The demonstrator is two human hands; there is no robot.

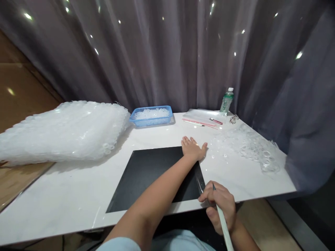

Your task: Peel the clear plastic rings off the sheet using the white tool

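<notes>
My left hand (192,150) lies flat with its fingers spread over the far right corner of a black rectangular sheet (149,177). My left forearm crosses the sheet. At the sheet's near right corner is my right hand (221,204), its fingers curled. It holds a long, pale, pen-like tool (223,223) with a dark pointed tip facing up and away from me. The fingertips of that hand are close to a shiny clear strip (201,183) along the sheet's right edge; I cannot tell whether they touch it.
Left stands a big bag (68,132) of clear ring-like pieces. Behind are a blue basket (151,122) of similar pieces, plastic sleeves (200,115), a pink-handled tool (216,121) and a bottle (226,101). Loose clear rings (251,146) spread at right, near the table edge.
</notes>
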